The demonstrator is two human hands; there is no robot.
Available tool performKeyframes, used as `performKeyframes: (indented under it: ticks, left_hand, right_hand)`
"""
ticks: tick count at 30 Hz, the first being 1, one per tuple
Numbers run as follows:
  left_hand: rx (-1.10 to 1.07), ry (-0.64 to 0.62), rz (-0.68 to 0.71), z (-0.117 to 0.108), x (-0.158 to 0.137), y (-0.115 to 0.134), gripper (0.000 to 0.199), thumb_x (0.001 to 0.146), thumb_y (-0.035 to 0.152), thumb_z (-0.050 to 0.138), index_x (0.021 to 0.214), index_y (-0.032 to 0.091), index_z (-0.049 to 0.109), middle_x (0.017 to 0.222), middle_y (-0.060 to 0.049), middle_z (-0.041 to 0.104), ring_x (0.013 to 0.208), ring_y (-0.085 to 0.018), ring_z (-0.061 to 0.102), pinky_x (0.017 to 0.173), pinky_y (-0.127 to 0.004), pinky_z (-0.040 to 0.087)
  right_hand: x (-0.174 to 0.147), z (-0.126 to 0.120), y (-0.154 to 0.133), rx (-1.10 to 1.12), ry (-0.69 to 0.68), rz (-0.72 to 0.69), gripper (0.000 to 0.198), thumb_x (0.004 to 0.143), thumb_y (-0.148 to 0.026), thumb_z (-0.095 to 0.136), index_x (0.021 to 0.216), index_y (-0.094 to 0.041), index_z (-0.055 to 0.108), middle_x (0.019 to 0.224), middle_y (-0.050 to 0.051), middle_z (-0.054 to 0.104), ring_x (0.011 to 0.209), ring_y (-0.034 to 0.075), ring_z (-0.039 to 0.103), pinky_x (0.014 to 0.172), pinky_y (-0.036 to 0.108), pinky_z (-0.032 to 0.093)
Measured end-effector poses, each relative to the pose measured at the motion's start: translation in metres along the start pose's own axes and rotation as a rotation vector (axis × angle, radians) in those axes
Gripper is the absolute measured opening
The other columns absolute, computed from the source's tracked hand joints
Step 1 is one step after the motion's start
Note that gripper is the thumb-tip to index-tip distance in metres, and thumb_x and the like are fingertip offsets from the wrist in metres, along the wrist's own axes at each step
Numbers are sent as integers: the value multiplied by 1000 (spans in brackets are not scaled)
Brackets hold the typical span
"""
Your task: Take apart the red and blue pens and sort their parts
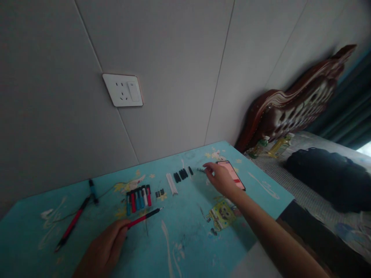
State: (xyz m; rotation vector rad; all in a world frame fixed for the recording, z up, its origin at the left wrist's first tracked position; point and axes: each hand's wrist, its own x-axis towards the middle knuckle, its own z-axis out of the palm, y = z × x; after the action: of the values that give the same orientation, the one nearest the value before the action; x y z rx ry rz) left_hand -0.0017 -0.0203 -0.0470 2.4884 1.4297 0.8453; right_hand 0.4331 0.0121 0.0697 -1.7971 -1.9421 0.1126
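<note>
My left hand (pixel 106 243) is closed around the rear end of a slim pen barrel (pixel 140 221), red with a black grip. A thin pale tip points from it to the right. Farther right, my right hand (pixel 218 175) reaches over small dark coiled pieces (pixel 200 170), which look like springs. Its fingers are bent and slightly apart, and nothing shows between them. Left of these lie a short black piece (pixel 190 170), black grips (pixel 183 174) and several white refills (pixel 172 183). Red, blue and white pen barrels (pixel 139 199) lie in a row near small dark parts (pixel 159 193).
A phone (pixel 232 174) with a lit screen lies beside my right hand. On the left are a red and black pen (pixel 72 224) and a blue and black one (pixel 93 191). A wall with a socket (pixel 123 90) backs the blue table (pixel 191 251); a bed headboard (pixel 292 108) stands right.
</note>
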Motion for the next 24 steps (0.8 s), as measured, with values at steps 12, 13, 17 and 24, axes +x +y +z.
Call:
performKeyframes:
  ticks: [12,13,17,24]
  left_hand:
    - [-35,188,57,-18,9,7,22,98,38,44,108,23,58,101,-4,69,91,-18,68,83,-28,56]
    - [-41,186,85,-19,8,8,22,98,37,45,108,23,58,101,-4,69,92,-17,68,84,-28,55]
    - [-79,71,172,-18,5,16,20,97,34,49,111,25,60,103,-2,72,92,-16,70,83,-24,55]
    - [-140,-68,135,-12,3,20,24,98,32,48,115,24,62,107,-3,74,93,-16,72,85,-23,55]
  right_hand:
    - [-16,78,-146,449,-510,-438,39,103,-33,36,84,-15,66,71,-1,63,63,10,52,61,19,36]
    - [-20,81,-143,474,-561,-448,38,103,-33,36,88,-15,66,70,-1,63,62,10,53,60,19,37]
    - [-36,91,-127,405,-460,-488,29,101,-28,40,101,-17,67,85,2,69,75,13,61,70,20,42]
    - [-34,109,-119,87,-269,-664,29,101,-33,43,94,-17,66,83,4,70,77,15,63,77,26,42]
